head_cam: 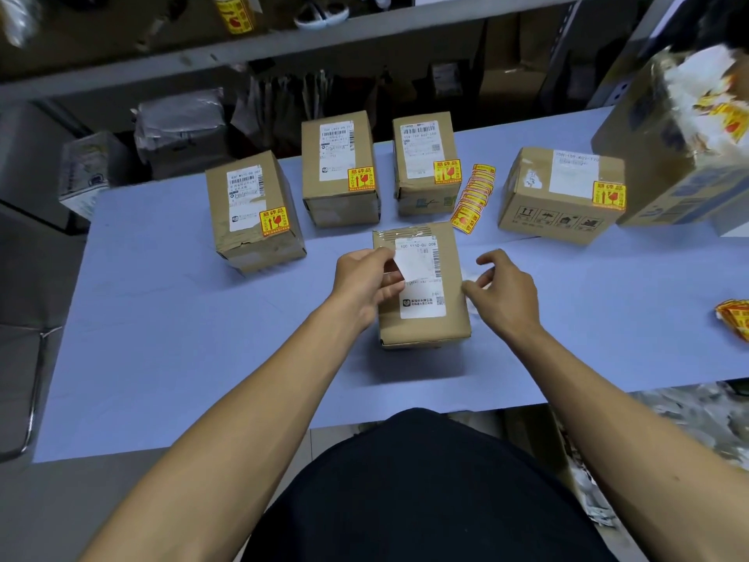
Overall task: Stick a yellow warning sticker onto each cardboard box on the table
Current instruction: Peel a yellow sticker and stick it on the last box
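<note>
5 small cardboard boxes stood on the pale blue table (170, 338), and 4 of them already carried 1 yellow warning sticker each: the left box (251, 212), the back-left box (338, 168), the back-middle box (425, 164) and the right box (561, 194), every sticker set at the near right corner of the top face. The 5th, the near box (421, 285), sat closest to the person, between the 2 hands, with a white shipping label on top and no yellow sticker on it. The left hand (364, 283) hovered over the near box's left edge, thumb and fingers pinching a white sheet (405, 263) that showed only its blank side; whether it was a sticker seen from the back or bare backing paper could not be told. The right hand (504, 288) was just beside the box's right edge, its fingers curled and pinching a thin, pale scrap (472, 283) too faint to identify. 1 strip of yellow stickers (472, 198) lay on the table between the back-middle box and the right box, touching neither. 1 more clump of yellow stickers (735, 320) lay at the table's right edge. 1 larger open carton (648, 156) at the far right held crumpled white backing and yellow scraps.
</note>
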Tool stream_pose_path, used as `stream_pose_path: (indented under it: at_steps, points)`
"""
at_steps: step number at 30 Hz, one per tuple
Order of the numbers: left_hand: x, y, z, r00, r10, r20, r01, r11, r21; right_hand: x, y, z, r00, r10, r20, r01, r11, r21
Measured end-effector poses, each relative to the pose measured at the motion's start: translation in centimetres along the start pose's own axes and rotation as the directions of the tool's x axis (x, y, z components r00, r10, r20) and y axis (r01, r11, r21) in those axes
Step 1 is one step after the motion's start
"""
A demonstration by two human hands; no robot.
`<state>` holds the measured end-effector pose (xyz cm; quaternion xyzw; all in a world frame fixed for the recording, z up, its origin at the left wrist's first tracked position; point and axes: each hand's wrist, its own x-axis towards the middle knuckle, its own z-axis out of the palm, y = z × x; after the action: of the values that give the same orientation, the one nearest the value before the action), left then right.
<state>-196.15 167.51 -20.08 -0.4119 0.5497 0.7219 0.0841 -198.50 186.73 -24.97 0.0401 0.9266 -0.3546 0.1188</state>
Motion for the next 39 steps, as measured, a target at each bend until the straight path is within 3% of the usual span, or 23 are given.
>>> stream_pose_path:
  at_steps: [3, 6, 7, 9, 12, 14, 15, 16, 18, 20, 23, 27, 31, 35, 39]
  points:
    - [0.0, 0.3, 0.5, 1.000, -0.015, -0.004, 0.015, 1.000, -0.013, -0.7, -1.7, 0.1, 0.959, -0.282, -0.031, 0.279, 0.958, -0.061]
    - [-0.2, 0.5, 0.9, 0.999, -0.039, 0.008, 0.040, 0.997, -0.066, -1.3, -3.3, 0.4, 0.830, -0.558, 0.004, 0.554, 0.823, -0.125]
    - [-0.2, 0.6, 1.0, 0.998, -0.053, 0.022, 0.055, 0.995, -0.088, -1.4, -3.7, 0.6, 0.802, -0.597, 0.006, 0.591, 0.793, -0.150]
    - [-0.4, 0.6, 1.1, 0.994, -0.090, 0.061, 0.098, 0.987, -0.129, -1.6, -4.2, 0.9, 0.814, -0.581, -0.022, 0.571, 0.806, -0.156]
    - [-0.8, 0.8, 0.9, 0.973, -0.187, 0.136, 0.218, 0.937, -0.273, -1.6, -4.6, 1.3, 0.919, -0.381, -0.100, 0.390, 0.916, 0.097]
    - [-0.6, 1.0, 0.6, 0.966, -0.214, 0.144, 0.253, 0.895, -0.367, -1.4, -5.1, 1.1, 0.994, -0.094, -0.047, 0.105, 0.893, 0.438]
    - [-0.5, 1.0, 0.4, 0.970, -0.208, 0.129, 0.241, 0.905, -0.351, -1.3, -5.2, 0.9, 0.997, 0.059, 0.052, -0.078, 0.771, 0.632]
    - [-0.4, 0.8, 0.3, 0.977, -0.188, 0.106, 0.210, 0.938, -0.277, -1.3, -5.3, 0.6, 0.965, 0.168, 0.203, -0.263, 0.577, 0.773]
    - [-0.6, 0.0, 0.3, 0.989, -0.123, 0.080, 0.126, 0.992, -0.031, -1.4, -5.2, 0.2, 0.861, 0.225, 0.456, -0.501, 0.228, 0.835]
    - [-0.9, -0.9, 0.6, 0.988, -0.087, 0.128, 0.074, 0.992, 0.106, -1.5, -4.8, 0.2, 0.810, 0.207, 0.548, -0.576, 0.115, 0.809]
    - [-1.4, -1.3, 1.1, 0.984, -0.049, 0.169, 0.038, 0.997, 0.067, -1.9, -4.8, 0.6, 0.798, 0.175, 0.577, -0.594, 0.066, 0.802]
    - [-1.1, -1.5, 1.7, 0.986, 0.115, 0.117, -0.132, 0.979, 0.157, -2.3, -4.5, 0.5, 0.816, 0.181, 0.549, -0.575, 0.155, 0.803]
    - [-1.2, -1.9, 1.5, 0.929, 0.346, 0.134, -0.371, 0.851, 0.371, -2.2, -4.3, -0.1, 0.884, 0.231, 0.407, -0.466, 0.500, 0.730]
    - [-1.2, -2.1, 1.5, 0.928, 0.300, 0.221, -0.363, 0.861, 0.357, -1.8, -3.7, -1.4, 0.952, 0.155, 0.262, -0.298, 0.656, 0.694]
    - [-1.2, -2.7, 1.7, 0.949, 0.223, 0.224, -0.300, 0.856, 0.421, -1.7, -2.6, -2.1, 0.982, 0.077, 0.173, -0.169, 0.772, 0.612]
